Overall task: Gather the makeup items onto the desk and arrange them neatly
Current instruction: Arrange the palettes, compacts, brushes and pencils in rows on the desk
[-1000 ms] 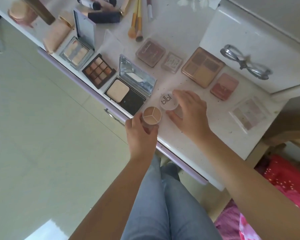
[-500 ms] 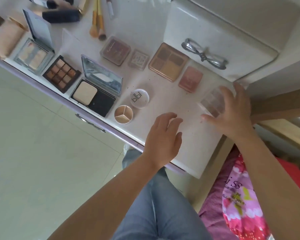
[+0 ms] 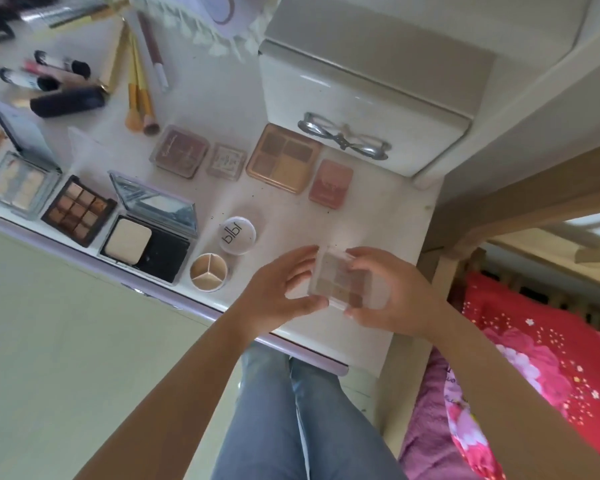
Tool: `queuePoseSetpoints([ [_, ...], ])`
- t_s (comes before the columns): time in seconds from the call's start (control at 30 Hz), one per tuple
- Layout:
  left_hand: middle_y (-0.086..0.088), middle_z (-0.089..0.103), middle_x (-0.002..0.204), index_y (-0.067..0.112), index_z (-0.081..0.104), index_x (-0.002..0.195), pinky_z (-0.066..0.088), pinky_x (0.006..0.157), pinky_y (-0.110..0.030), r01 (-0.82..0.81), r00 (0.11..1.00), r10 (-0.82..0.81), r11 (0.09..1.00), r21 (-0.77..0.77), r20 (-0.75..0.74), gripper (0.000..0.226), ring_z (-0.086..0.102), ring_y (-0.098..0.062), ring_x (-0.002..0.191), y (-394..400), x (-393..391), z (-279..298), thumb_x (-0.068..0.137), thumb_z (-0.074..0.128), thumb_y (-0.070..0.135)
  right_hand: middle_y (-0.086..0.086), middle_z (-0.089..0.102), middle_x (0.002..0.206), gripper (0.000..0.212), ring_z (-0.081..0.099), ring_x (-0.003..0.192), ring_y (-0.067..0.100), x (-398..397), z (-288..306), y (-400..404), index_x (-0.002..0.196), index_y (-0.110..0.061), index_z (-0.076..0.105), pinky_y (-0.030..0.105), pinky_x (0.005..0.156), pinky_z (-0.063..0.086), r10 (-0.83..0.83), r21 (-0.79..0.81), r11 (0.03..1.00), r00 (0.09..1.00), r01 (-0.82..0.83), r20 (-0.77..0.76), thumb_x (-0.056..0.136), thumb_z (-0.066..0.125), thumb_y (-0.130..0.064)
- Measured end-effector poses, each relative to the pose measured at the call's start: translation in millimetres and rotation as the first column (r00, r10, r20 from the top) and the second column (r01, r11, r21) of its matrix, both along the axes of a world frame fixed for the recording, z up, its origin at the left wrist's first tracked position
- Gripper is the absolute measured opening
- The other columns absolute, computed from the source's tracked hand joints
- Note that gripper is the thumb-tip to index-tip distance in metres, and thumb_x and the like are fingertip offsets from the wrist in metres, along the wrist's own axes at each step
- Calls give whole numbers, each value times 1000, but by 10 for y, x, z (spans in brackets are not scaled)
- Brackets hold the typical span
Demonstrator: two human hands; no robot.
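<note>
At the far left, a pale compact [image 3: 16,181] is cut off by the frame edge, its lid standing open. Next along the desk [image 3: 222,109] edge lie a brown nine-pan palette [image 3: 78,210] and a black powder compact [image 3: 146,245] with its mirror raised. Beside these sit a round three-part pot [image 3: 208,271] and a white lid [image 3: 238,234]. Above them, two brushes [image 3: 141,95] point their heads toward me. My left hand [image 3: 274,296] and right hand [image 3: 395,292] both clamp a clear-cased eyeshadow palette [image 3: 340,280] between fingers and thumbs, near the desk's right corner. Motion blur softens its pans; its printed text is unreadable. Its long axis runs roughly away from me, tilted slightly leftward. Whether it touches the desk I cannot tell.
</note>
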State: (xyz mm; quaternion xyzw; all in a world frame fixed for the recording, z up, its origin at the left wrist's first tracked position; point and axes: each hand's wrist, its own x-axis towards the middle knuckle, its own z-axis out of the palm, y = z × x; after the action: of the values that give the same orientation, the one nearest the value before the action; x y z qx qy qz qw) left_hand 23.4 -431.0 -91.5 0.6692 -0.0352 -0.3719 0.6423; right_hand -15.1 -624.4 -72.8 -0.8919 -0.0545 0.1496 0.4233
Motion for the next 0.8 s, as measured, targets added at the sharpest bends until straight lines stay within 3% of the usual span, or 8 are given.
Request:
queuePoseSetpoints([
  [0.13,11,61,113,26,48,111,48,87,-15,37,990,-51,994,-107,-130,72,59,5,102,89,57,6,61,65,-23,-17,46,110,51,46,105,-1,11,27,89,105,-9,63,-6,88,25,7,50,999,1000,-6,-24,59,82,-19],
  [0.3,13,68,101,18,52,107,50,81,-15,-13,991,-8,989,-148,-135,66,62,0,98,170,53,14,50,63,-14,-11,54,109,49,53,102,4,36,63,167,102,-9,65,4,88,35,11,112,994,999,-6,-42,57,84,-14],
  [0.47,13,71,96,9,50,119,51,80,-16,-79,983,57,989,-127,-172,68,64,0,96,242,-13,-32,65,51,-33,-25,62,99,33,56,98,-12,58,96,66,91,-36,61,11,89,46,-57,367,913,948,176,-313,62,72,-23],
  [0.53,11,72,96,15,51,117,52,79,-19,-107,979,82,987,-124,-186,64,65,-3,95,276,-22,-29,71,48,-29,-27,66,93,30,57,96,-12,53,77,84,90,-42,63,5,78,45,-14,368,919,942,144,-336,63,68,-32],
  [0.6,9,69,104,18,52,116,52,80,-20,-113,972,79,983,-145,-219,60,63,-6,100,299,-37,-4,71,51,-23,-32,65,87,22,58,87,-15,90,33,112,84,-46,67,-2,69,40,-61,334,929,958,156,-279,78,66,-25],
  [0.63,6,67,109,17,52,117,51,83,-20,-129,970,96,982,-138,-225,59,61,-7,104,309,-49,8,71,53,-21,-35,64,84,30,58,85,-16,118,-10,105,81,-51,65,-3,67,40,-115,330,921,955,205,-273,83,61,-22],
  [0.73,-7,53,128,12,45,125,42,101,-34,-121,981,123,992,22,-151,64,50,-20,122,364,-90,49,70,63,-16,-25,68,88,32,62,90,-3,243,-103,149,81,-47,66,13,79,49,-180,384,858,899,342,-398,89,48,-22],
  [0.8,-2,40,139,11,37,132,32,109,-30,21,996,-41,968,252,73,73,38,-16,130,414,-153,57,69,72,-4,-17,69,89,33,63,88,-2,299,-131,215,79,-36,68,14,77,51,-192,380,841,870,384,-454,91,43,-18],
])
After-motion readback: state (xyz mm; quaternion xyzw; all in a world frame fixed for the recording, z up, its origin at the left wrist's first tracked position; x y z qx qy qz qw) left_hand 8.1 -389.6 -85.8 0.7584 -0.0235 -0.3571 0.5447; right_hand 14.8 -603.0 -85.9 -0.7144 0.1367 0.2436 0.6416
